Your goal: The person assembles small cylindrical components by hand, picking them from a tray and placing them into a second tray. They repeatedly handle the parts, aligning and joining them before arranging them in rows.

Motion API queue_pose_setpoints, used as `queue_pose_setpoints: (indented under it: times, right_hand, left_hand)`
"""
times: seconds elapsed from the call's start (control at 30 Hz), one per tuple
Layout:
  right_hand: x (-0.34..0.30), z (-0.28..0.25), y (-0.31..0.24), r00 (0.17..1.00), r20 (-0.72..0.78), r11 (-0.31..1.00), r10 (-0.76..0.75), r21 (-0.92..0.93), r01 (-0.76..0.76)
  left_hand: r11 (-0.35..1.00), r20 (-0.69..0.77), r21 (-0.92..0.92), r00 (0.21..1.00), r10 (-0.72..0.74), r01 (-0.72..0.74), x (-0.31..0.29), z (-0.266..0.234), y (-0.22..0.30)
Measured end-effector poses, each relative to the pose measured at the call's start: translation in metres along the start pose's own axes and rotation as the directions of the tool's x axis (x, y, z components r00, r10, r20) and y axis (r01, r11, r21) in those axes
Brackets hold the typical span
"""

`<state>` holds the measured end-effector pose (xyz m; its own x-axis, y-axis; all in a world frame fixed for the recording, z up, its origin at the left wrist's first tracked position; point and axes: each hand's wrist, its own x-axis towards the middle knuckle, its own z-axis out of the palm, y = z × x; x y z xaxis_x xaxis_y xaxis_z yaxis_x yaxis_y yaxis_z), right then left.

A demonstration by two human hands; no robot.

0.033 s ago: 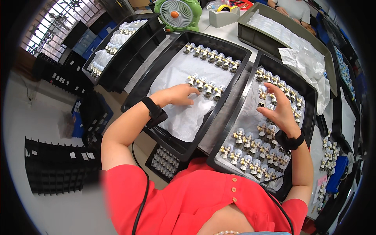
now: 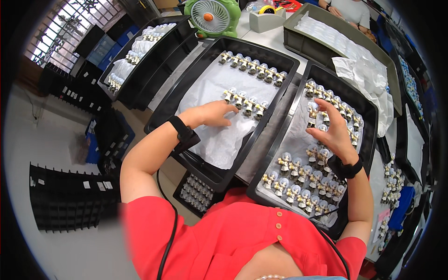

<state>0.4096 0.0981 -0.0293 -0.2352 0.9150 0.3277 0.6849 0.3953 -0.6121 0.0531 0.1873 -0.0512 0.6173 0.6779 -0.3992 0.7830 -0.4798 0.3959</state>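
Observation:
Above the left black tray (image 2: 161,113), my left hand (image 2: 215,113) hovers with fingers loosely spread and nothing in them. Its fingertips are beside a short row of small figurines (image 2: 249,105) on white paper. My right hand (image 2: 333,133) reaches into the right black tray (image 2: 261,179), thumb and forefinger apart. Between those fingertips stands one pale-haired figurine (image 2: 312,114) in white and dark clothing; I cannot tell whether they touch it. Part of the rows behind this hand is hidden. More figurines (image 2: 294,193) fill the right tray's near end.
A second row of figurines (image 2: 254,67) lines the left tray's far end. Beyond are a green fan (image 2: 210,17), a tape dispenser (image 2: 267,21) and an olive bin (image 2: 291,35) with white paper. Another black tray (image 2: 154,65) holds wrapped figurines. A person (image 2: 350,11) sits across.

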Motion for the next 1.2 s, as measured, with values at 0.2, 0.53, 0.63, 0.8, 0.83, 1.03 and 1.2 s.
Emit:
queue_pose_setpoints:
  times: [0.2,0.53,0.63,0.8,0.83,1.03,1.2]
  right_hand:
    - [-0.001,-0.001,-0.003,1.0,0.026,1.0,0.0,0.009,0.0]
    - [-0.001,-0.001,-0.001,0.999,0.024,0.999,-0.042,0.012,0.041]
    - [-0.001,-0.001,0.0,0.998,0.028,0.999,-0.05,0.002,0.05]
    - [-0.002,-0.001,-0.002,0.998,0.016,0.998,-0.067,0.01,0.067]
    - [-0.003,-0.002,-0.003,0.997,0.007,0.997,-0.072,0.014,0.072]
    - [-0.001,-0.001,-0.015,0.986,-0.075,0.978,-0.15,0.136,0.159]
    - [-0.004,0.001,-0.021,0.975,-0.118,0.967,-0.187,0.153,0.204]
  left_hand:
    - [0.993,-0.011,0.1,0.998,-0.066,0.067,-0.004,0.005,-0.005]
    - [0.987,-0.128,0.159,0.992,-0.002,0.023,-0.002,0.008,-0.01]
    - [0.978,-0.127,0.207,0.992,0.0,0.027,-0.004,0.007,0.0]
    - [0.974,-0.085,0.226,0.996,0.003,0.016,0.003,0.007,0.006]
    - [0.967,-0.075,0.255,0.997,0.0,0.02,0.005,0.007,0.006]
    - [0.974,-0.266,0.038,0.937,0.227,-0.226,-0.002,-0.012,0.06]
    - [0.669,-0.368,-0.653,0.921,0.129,-0.355,0.003,0.002,0.138]
